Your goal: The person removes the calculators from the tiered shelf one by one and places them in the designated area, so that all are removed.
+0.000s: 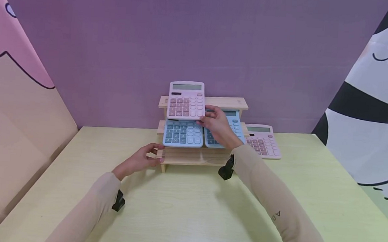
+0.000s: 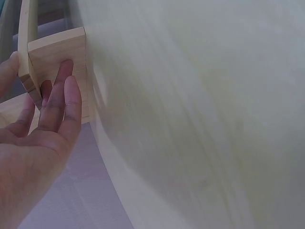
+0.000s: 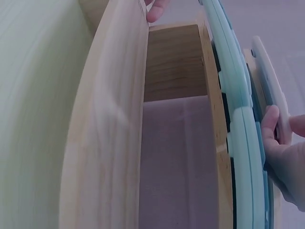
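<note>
My right hand (image 1: pixel 218 127) pinches a pink calculator (image 1: pixel 186 102) by its lower right corner, in front of the top tier of a wooden tiered rack (image 1: pixel 195 157). In the right wrist view its thumb and fingers lie on either side of the calculator's edge. Two blue calculators lean side by side on the middle tier, the left one (image 1: pixel 184 135) below the pink one and the right one (image 1: pixel 235 120) partly behind my right hand. My left hand (image 1: pixel 141 157) holds the left end of the lowest tier, its fingers around the board's end and against the side support in the left wrist view.
Another pink calculator (image 1: pixel 264 142) stands to the right of the rack, its left part hidden behind it. A purple backdrop (image 1: pixel 118 57) rises close behind the rack. Pale tabletop (image 1: pixel 175 208) extends in front and to both sides.
</note>
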A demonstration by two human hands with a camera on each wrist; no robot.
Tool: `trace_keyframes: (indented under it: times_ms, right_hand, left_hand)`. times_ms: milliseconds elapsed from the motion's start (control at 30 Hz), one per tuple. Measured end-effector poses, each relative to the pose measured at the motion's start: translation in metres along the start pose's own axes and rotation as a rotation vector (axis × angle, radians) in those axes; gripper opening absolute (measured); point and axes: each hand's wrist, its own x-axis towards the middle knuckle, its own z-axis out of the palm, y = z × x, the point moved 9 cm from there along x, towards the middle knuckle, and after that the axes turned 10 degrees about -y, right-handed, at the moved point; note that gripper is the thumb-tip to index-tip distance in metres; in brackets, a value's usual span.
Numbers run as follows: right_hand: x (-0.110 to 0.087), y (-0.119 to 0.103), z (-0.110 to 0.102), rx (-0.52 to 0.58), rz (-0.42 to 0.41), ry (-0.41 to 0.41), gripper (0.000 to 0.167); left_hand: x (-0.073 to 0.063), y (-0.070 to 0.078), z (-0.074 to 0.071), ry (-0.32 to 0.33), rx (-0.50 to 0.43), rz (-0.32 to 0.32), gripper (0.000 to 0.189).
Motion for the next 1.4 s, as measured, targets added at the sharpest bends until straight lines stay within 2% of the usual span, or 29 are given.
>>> trace_keyframes:
  times_ms: [500, 1400]
  right_hand:
    - [-0.0011, 0.0015, 0.0014, 0.069, -0.003, 0.034, 0.051]
    - [-0.0075, -0.0033, 0.0039, 0.142, -0.014, -0.003, 0.051]
  left_hand:
    - [0.0006, 0.0008, -0.0004, -0.003, 0.01, -0.005, 0.054]
    - [0.0015, -0.003, -0.0009, -0.003, 0.0, 0.013, 0.052]
